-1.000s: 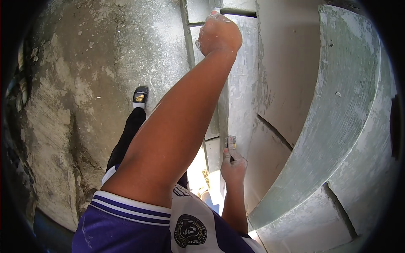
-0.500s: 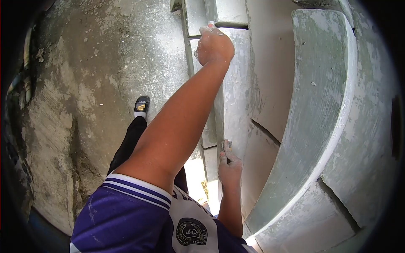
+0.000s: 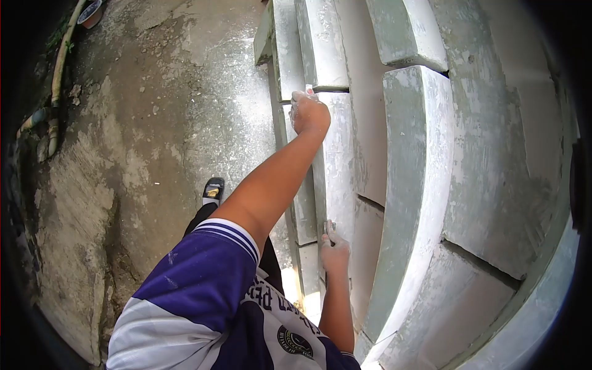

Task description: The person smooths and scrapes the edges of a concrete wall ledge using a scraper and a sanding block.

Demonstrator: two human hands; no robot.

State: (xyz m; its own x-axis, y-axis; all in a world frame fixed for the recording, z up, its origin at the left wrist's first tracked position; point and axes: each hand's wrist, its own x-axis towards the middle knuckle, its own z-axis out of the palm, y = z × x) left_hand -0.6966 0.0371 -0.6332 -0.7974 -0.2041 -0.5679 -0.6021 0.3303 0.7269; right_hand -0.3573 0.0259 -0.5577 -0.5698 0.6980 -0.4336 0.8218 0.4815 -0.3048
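My left hand [image 3: 310,113] is closed at the edge of a white-coated plaster molding [image 3: 338,154], just below a dark joint. A small white bit shows at its fingertips; what it grips is mostly hidden. Lower down on the same molding, my right hand [image 3: 335,251] is closed, with its index finger and thumb pressed around a small greyish thing that I cannot make out. White dust coats the fingers of both hands. The molding has patchy white over grey-green, and my left forearm stretches across its left edge.
To the right, a curved raised molding [image 3: 404,185] with a bright white edge runs beside broad grey-green panels [image 3: 493,185] with dark joints. Rough, stained concrete ground [image 3: 148,123] lies to the left, with my sandalled foot [image 3: 213,187], a pipe [image 3: 60,74] and a pot [image 3: 90,15].
The view has shifted, so both hands appear lower in it and more molding shows at the top. My left hand stays by the same joint; my right hand remains lower on the molding.
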